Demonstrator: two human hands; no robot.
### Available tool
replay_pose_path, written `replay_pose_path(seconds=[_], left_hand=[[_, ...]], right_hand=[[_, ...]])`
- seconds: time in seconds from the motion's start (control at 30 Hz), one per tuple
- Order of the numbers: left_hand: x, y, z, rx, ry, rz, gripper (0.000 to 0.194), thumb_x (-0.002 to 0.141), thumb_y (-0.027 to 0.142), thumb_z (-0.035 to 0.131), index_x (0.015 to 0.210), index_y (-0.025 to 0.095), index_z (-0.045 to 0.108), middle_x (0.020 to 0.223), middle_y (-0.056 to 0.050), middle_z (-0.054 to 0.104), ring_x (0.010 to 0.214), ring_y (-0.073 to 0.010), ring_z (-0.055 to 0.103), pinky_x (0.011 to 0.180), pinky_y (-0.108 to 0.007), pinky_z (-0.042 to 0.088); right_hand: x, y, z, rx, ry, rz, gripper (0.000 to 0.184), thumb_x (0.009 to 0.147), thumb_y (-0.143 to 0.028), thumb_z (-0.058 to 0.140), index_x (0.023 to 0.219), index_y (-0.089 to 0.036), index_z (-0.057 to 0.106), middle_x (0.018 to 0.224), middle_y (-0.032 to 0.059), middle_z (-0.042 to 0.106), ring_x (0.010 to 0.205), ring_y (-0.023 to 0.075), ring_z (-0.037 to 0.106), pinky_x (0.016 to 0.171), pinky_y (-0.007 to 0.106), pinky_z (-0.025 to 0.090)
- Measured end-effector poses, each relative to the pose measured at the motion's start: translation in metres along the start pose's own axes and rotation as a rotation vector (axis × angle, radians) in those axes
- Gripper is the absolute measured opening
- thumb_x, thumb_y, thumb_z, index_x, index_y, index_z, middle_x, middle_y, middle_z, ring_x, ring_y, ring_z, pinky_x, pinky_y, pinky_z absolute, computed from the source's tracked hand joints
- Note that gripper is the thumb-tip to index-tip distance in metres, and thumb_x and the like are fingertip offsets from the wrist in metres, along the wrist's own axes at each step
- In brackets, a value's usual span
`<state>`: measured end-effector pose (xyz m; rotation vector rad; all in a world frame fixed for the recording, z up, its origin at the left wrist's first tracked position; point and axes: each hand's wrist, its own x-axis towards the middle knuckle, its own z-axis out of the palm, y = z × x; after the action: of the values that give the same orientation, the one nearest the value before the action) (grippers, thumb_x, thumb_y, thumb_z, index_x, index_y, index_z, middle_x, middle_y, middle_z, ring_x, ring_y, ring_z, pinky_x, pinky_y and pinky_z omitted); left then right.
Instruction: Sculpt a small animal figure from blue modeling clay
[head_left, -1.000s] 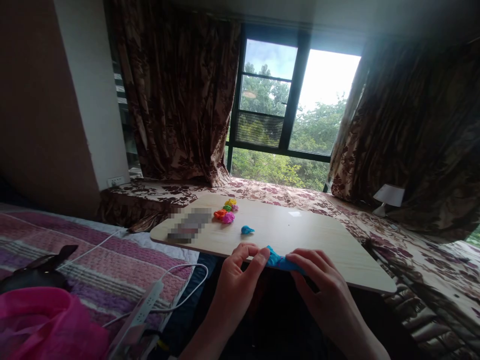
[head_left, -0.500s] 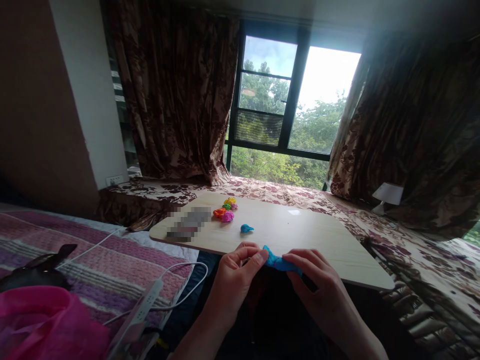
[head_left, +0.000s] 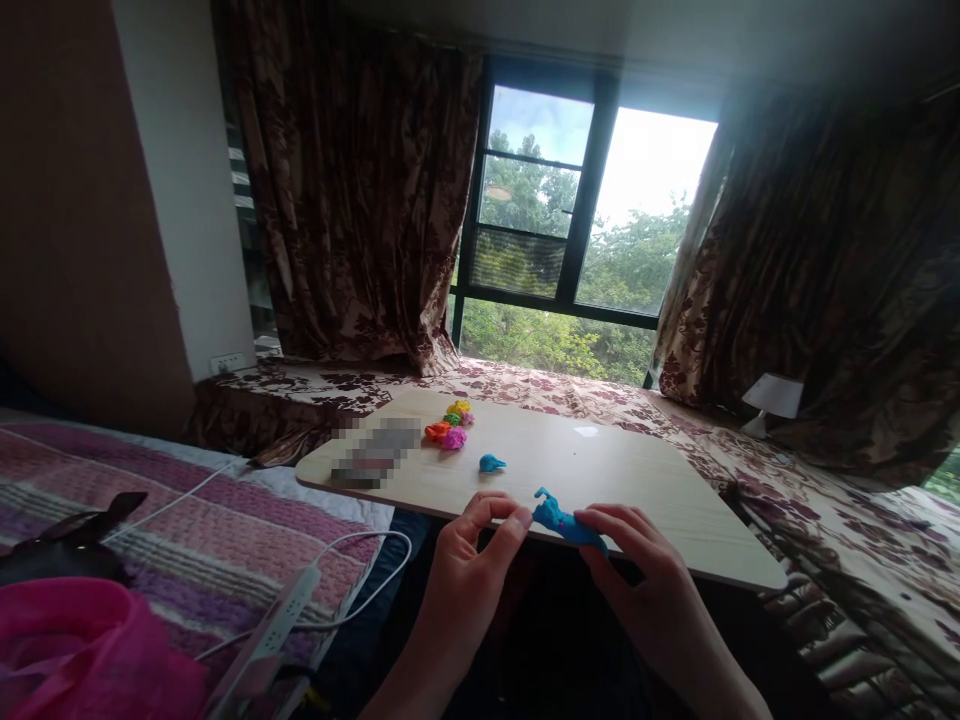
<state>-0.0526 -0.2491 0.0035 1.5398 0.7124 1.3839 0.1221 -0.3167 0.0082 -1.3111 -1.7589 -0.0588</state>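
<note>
A soft blue piece of what looks like modelling clay [head_left: 556, 520] is held above the table's near edge, with a thin curl sticking up at its left end. Thumb and fingers of my right hand [head_left: 637, 550] are closed around its right part. My left hand [head_left: 480, 550] is closed in a pinch, thumb and forefinger tips against the clay's left end. How much clay lies between them is hard to see. Beyond my hands, a smaller blue lump [head_left: 492, 463] with a pointed end rests on the table [head_left: 637, 480].
Orange [head_left: 439, 432], pink [head_left: 454, 438], green and yellow [head_left: 458, 408] lumps cluster at the table's back left, beside a blurred-out item [head_left: 376, 452]. Left are a bed [head_left: 322, 520], a power strip [head_left: 281, 615] with white cable, and a pink bag-like thing [head_left: 90, 640]. A lamp [head_left: 774, 397] stands right.
The clay's left end has gone from lying between my left fingertips to showing a raised curl beside them. The piece tilts down to the right more. The view has shifted slightly.
</note>
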Motion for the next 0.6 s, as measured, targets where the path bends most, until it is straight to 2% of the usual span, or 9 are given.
replay_pose_path(seconds=[0.1, 0.17, 0.37, 0.5, 0.6], left_hand=[[-0.001, 0.003, 0.001, 0.162, 0.064, 0.125, 0.006, 0.076, 0.026, 0.061, 0.08, 0.022, 0.063, 0.093, -0.001, 0.061, 0.099, -0.0197, 0.055, 0.094, -0.031, 0.036], [-0.003, 0.006, 0.004, 0.253, 0.089, 0.197, 0.007, 0.074, 0.023, 0.063, 0.081, 0.022, 0.063, 0.096, -0.002, 0.061, 0.103, -0.0209, 0.053, 0.096, -0.032, 0.034], [-0.004, 0.009, 0.006, 0.311, 0.086, 0.231, 0.003, 0.076, 0.023, 0.061, 0.078, 0.022, 0.063, 0.094, -0.003, 0.061, 0.102, -0.0211, 0.054, 0.095, -0.033, 0.036], [-0.002, 0.009, 0.0, 0.217, 0.078, 0.154, 0.014, 0.077, 0.026, 0.062, 0.09, 0.024, 0.065, 0.102, -0.003, 0.063, 0.108, -0.0217, 0.053, 0.099, -0.034, 0.034], [-0.003, 0.011, 0.001, 0.021, -0.063, -0.011, 0.029, 0.078, 0.029, 0.062, 0.107, 0.025, 0.063, 0.113, -0.004, 0.064, 0.115, -0.0222, 0.051, 0.103, -0.036, 0.031]], right_hand=[[0.001, 0.001, 0.0, 0.003, 0.003, 0.002, 0.031, 0.084, -0.014, 0.054, 0.111, -0.027, 0.059, 0.106, 0.0039, 0.061, 0.1, 0.0204, 0.056, 0.087, 0.036, 0.048], [0.001, 0.0, 0.0, 0.008, -0.009, 0.005, 0.031, 0.084, -0.014, 0.054, 0.112, -0.027, 0.058, 0.106, 0.0037, 0.061, 0.099, 0.02, 0.056, 0.086, 0.035, 0.048], [-0.001, -0.001, -0.001, 0.015, -0.025, -0.001, 0.031, 0.085, -0.014, 0.054, 0.113, -0.027, 0.058, 0.107, 0.0046, 0.061, 0.099, 0.0205, 0.055, 0.086, 0.036, 0.048], [0.0, -0.005, -0.003, 0.086, -0.003, 0.025, 0.029, 0.085, -0.015, 0.054, 0.111, -0.027, 0.059, 0.107, 0.0044, 0.061, 0.1, 0.0203, 0.055, 0.088, 0.036, 0.047], [0.0, -0.011, -0.004, 0.183, 0.012, 0.06, 0.028, 0.085, -0.016, 0.055, 0.111, -0.028, 0.058, 0.106, 0.0022, 0.061, 0.097, 0.0176, 0.057, 0.087, 0.032, 0.048]])
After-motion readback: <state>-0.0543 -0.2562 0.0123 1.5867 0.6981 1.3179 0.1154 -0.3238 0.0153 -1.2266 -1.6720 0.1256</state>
